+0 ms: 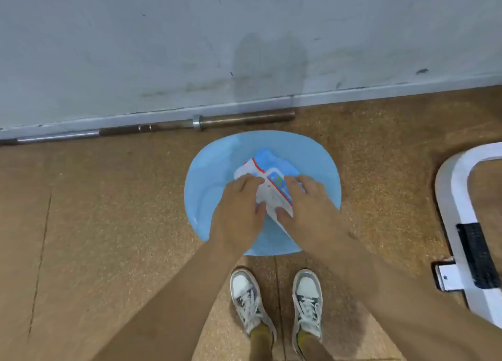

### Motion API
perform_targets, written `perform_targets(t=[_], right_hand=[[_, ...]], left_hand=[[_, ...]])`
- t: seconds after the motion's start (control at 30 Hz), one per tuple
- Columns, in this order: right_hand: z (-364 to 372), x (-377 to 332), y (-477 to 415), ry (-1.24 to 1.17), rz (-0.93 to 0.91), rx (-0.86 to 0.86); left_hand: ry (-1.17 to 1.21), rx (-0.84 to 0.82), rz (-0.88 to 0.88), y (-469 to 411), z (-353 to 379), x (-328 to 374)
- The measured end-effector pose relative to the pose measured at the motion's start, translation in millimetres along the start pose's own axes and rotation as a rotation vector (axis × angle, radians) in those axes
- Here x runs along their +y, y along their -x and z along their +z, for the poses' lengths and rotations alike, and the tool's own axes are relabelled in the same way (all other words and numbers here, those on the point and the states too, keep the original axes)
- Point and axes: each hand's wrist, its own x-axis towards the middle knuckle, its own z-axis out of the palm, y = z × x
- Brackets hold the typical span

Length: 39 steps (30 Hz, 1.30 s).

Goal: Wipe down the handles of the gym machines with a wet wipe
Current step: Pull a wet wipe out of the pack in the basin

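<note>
Blue stool [214,170], frame centre, supports the wipe pack [271,187]; both hands' fingers [251,183] pinch it, likely for opening.

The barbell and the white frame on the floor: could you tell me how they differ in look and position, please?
The barbell is a thin, straight, dark metal bar; the white frame is broad, flat-sided and curved. The barbell lies along the foot of the wall, beyond the blue basin; the frame sits to the right of the basin, partly out of view. The frame carries a black patch; the barbell has a silver collar. Both rest on the brown floor, untouched by either hand.
</note>
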Motion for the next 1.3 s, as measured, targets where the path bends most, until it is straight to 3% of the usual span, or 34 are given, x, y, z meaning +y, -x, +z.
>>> perform_targets(t=[0.13, 0.33, 0.43, 0.53, 0.67, 0.77, 0.83, 0.97, 1.17, 1.3], right_hand=[[28.4, -6.4, -21.8, 0.153, 0.014, 0.22], [37.7, -0.9, -33.8, 0.347, -0.086, 0.272], [39.6, 7.4, -30.7, 0.417, -0.253, 0.318], [27.4, 20.2, -26.7, 0.333, -0.408, 0.341], [5.4, 29.7, -46.9, -0.101, -0.277, 0.29], [7.7, 33.8, -59.8, -0.341, -0.083, 0.379], [10.3, 29.0, -60.9, -0.342, -0.011, 0.444], [11.0, 21.8, -59.8, -0.116, -0.023, 0.616], [22.2, 43.1, -27.0, -0.274, -0.099, 0.324], [26.0, 45.4, -24.2, -0.418, -0.069, 0.253]], left_hand=[[-0.004, 0.026, 0.008, -24.1, 22.3, -21.1], [0.057, -0.023, -0.049, -21.2, 26.4, -32.0], [0.104, 0.007, -0.099, -10.8, 27.9, -26.8], [0.154, 0.031, -0.138, -0.8, 30.2, -25.1], [0.137, 0.048, -0.161, 3.6, 32.9, -21.5], [0.033, 0.06, -0.103, 3.2, 34.7, -18.7], [-0.069, 0.05, -0.033, 3.0, 35.6, -16.3], [-0.168, 0.011, -0.008, -1.3, 38.3, -12.9], [-0.194, 0.103, -0.072, -6.5, 47.4, 3.9], [-0.008, 0.188, -0.099, -15.0, 44.3, 10.4]])
